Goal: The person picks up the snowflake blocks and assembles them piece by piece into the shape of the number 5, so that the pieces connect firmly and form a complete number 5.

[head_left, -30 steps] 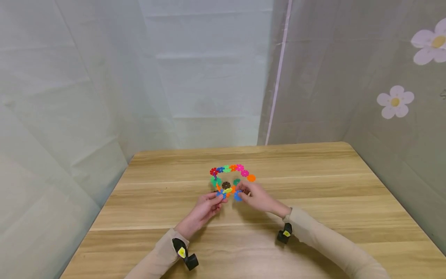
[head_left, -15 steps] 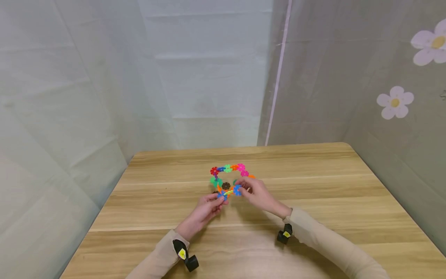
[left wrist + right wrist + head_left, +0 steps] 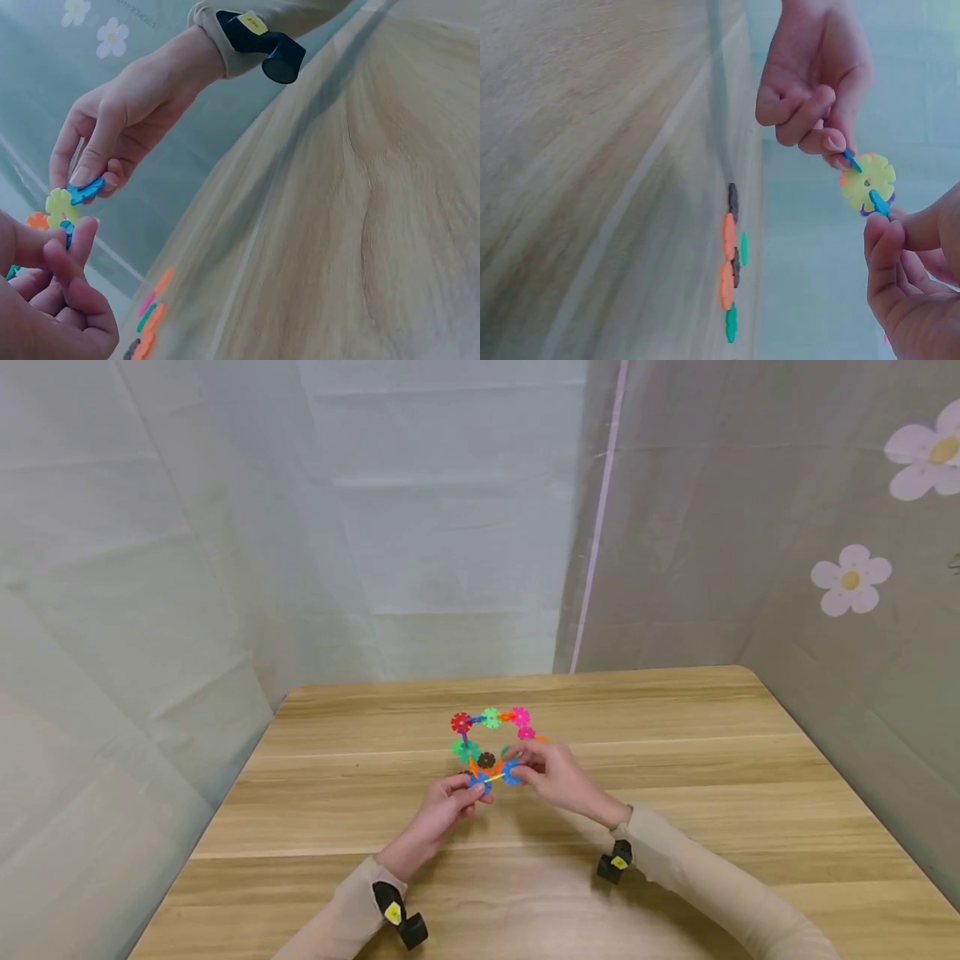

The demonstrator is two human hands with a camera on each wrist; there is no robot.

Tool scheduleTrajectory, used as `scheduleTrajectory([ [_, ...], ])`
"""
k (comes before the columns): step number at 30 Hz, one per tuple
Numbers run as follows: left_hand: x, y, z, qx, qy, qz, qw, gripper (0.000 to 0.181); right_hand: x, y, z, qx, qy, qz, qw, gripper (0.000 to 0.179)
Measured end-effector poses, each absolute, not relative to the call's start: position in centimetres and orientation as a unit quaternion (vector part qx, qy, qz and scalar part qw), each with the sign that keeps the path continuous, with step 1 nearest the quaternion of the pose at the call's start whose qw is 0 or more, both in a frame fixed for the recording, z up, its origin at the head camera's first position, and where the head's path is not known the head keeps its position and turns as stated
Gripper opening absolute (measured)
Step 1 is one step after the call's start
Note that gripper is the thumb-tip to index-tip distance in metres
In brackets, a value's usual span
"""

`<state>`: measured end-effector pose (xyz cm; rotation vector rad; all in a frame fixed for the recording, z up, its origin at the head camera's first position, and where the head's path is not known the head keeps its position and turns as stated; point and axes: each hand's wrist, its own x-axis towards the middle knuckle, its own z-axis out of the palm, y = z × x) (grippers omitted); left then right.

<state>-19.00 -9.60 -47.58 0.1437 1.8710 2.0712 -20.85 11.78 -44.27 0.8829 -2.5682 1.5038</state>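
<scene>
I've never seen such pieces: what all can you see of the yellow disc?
The yellow disc is thin and round, with a notched rim and a small central hole; it looks plastic. Held off the table, it shows nearly edge-on in the head view. Two blue discs meet its rim at opposite sides: the left hand pinches one, the right hand the other.

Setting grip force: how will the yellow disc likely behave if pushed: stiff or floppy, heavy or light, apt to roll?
Probably stiff: the yellow disc looks flat, with no visible bend.
Likely light: it looks thin edge-on in the head view.
May pivot rather than roll: it sits between two blue discs pinched by the left hand and right hand.
</scene>
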Motion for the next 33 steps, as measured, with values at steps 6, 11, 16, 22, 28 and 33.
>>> scheduleTrajectory([
  [6, -18.6, -9.4, -46.8, 0.052, 0.689, 0.705, 0.156, 0.011, -20.6, 11.7, -43.6, 0.277, -0.817, 0.505, -0.007, 0.005],
  [11, -18.2, -9.5, -46.5, 0.031, 0.691, 0.706, 0.149, 0.012, -20.5, 11.3, -43.7, 0.279, -0.81, 0.516, -0.014, 0.003],
  [16, -17.9, -9.8, -46.1, 0.035, 0.704, 0.694, 0.146, 0.012, -20.4, 11.2, -44.0, 0.272, -0.8, 0.534, -0.022, 0.003],
  [22, -18.1, -10.1, -46.1, 0.064, 0.718, 0.678, 0.143, 0.022, -20.5, 11.3, -44.4, 0.279, -0.788, 0.548, -0.025, 0.004],
  [28, -18.4, -10.3, -46.8, 0.085, 0.731, 0.66, 0.149, 0.032, -20.5, 11.7, -44.7, 0.255, -0.781, 0.569, -0.04, 0.012],
  [33, -18.7, -10.2, -47.2, 0.078, 0.722, 0.669, 0.161, 0.036, -20.7, 11.7, -44.6, 0.236, -0.779, 0.578, -0.047, 0.014],
])
